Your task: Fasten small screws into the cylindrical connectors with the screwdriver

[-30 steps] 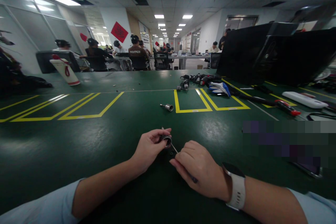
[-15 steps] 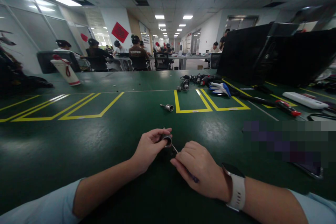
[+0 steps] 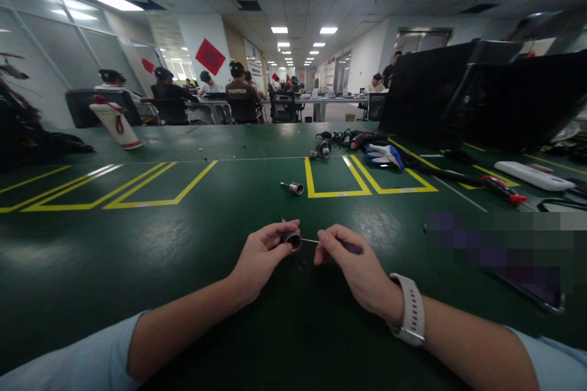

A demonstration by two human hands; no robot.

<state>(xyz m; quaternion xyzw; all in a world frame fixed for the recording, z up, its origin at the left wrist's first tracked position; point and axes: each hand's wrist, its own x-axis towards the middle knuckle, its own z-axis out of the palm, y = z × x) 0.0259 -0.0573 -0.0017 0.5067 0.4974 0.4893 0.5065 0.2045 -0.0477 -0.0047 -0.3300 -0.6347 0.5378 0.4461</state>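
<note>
My left hand (image 3: 261,259) pinches a hollow metal cup-shaped part (image 3: 293,243), its open mouth turned toward my right. A thin shank sticks out behind the fingers. My right hand (image 3: 351,259) is closed around the purple handle of a screwdriver (image 3: 310,240); the slim shaft runs leftward, and its tip is at or inside the cup's mouth. Below the cup, a few tiny dark pieces (image 3: 301,266) lie on the table, too small to name. Farther off rests a similar metal cup with a shank (image 3: 297,188).
The green table (image 3: 192,293) carries yellow tape outlines (image 3: 339,194). At the right are a blue-and-white glove (image 3: 385,156), metal parts (image 3: 323,148), a red-and-black tool handle (image 3: 503,188), a white case (image 3: 532,175) and black computer cases (image 3: 426,91). People sit beyond.
My right hand has turned and risen, moving slightly right, so the screwdriver now lies nearly level instead of slanting down. My left hand keeps its hold on the cup, tilted slightly differently.
</note>
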